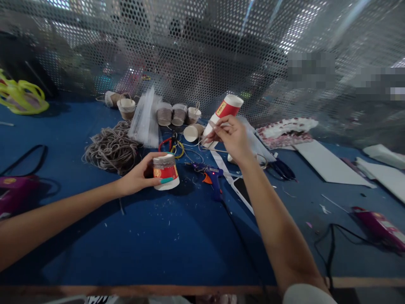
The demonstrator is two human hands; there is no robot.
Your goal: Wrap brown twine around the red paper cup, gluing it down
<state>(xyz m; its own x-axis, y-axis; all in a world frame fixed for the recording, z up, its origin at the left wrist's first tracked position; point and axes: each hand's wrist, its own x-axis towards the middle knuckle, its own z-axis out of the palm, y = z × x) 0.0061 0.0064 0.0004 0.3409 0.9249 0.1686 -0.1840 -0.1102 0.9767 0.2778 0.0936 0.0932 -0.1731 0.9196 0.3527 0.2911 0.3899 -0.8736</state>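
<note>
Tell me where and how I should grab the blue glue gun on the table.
Take the glue gun by its handle, probably best from the near right side. The handle points toward you, with the orange trigger on its left, so fingers could wrap onto it. Avoid the front end, which points left and may be hot: a red light glows.

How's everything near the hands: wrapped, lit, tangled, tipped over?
Red cup: partly wrapped in grey cord
Left hand: gripping that cup
Right hand: fingers bent, hold unclear
Glue gun: lying down, red light lit
Cord heap: loose, tangled
Cup stack: leaning
Tan cup: tipped on its side
</note>
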